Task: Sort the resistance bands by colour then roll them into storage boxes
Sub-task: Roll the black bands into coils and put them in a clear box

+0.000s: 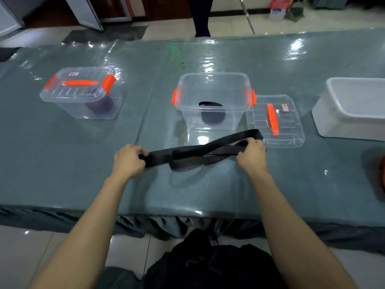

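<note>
Two bare forearms reached in from the near edge over a grey-green tabletop [187, 195] covered in glossy clear film. The left grip [130, 160] was curled closed round the left end of a black band [193, 157], with the thumb on top. The right grip [251, 156] held the band's right end, its fingers curled over it. The band lay low across the tabletop between them, and its strands crossed near the middle.

Just beyond the band stood an open clear box [212, 75] with orange latches, holding a rolled black band [212, 114] on its floor. Its clear lid [291, 130], with an orange handle, lay flat touching the box's right side. The band's right end came close to the lid's near left corner.

Well to the left stood a closed box [62, 101] with an orange handle and a purple roll [100, 104] inside. At the right sat a white tub [354, 109]. A red thing [383, 176] showed at the right edge, too cut off to identify. Beyond the far edge, a person's dark legs [201, 17] stood on a pale tiled floor.
</note>
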`<move>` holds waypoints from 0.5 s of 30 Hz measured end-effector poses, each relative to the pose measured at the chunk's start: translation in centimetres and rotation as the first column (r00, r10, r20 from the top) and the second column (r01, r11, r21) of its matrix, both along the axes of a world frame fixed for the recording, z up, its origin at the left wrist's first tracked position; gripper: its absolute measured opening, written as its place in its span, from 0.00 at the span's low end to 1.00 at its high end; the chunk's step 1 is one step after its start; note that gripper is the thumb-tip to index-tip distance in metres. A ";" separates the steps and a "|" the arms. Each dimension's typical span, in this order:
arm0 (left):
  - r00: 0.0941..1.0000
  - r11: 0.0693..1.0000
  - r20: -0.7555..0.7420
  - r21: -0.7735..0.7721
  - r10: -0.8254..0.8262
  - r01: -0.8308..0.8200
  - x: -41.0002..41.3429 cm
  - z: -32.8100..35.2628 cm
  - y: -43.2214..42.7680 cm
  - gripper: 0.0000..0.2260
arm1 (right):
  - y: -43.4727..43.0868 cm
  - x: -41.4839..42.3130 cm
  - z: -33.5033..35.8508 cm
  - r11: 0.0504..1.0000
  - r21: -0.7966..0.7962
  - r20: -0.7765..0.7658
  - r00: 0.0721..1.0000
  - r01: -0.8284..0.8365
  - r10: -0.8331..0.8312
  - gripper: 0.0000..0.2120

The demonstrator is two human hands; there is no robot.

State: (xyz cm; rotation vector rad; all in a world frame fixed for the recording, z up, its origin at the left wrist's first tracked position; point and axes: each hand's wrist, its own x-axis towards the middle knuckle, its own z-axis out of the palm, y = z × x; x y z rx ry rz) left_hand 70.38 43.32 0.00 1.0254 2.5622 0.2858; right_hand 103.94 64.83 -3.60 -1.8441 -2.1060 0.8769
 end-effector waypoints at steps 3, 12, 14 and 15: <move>0.996 0.995 0.060 0.079 -0.070 0.066 2.9 -1.5 -0.9 0.21 | -1.0 0.6 -1.4 0.994 -0.058 0.090 0.991 -0.092 0.097 0.31; 0.893 0.886 0.002 -0.124 -0.450 0.446 10.1 -6.8 1.7 0.35 | -3.6 2.5 -5.1 0.963 -0.156 0.207 0.946 -0.220 0.249 0.38; 0.838 0.831 -0.042 -0.169 -0.544 0.530 11.5 -7.3 2.3 0.26 | -3.8 2.9 -5.3 0.961 -0.144 0.177 0.949 -0.236 0.259 0.29; 0.826 0.820 -0.034 -0.148 -0.563 0.553 11.9 -7.5 2.5 0.18 | -3.9 3.0 -5.2 0.966 -0.133 0.135 0.961 -0.223 0.241 0.27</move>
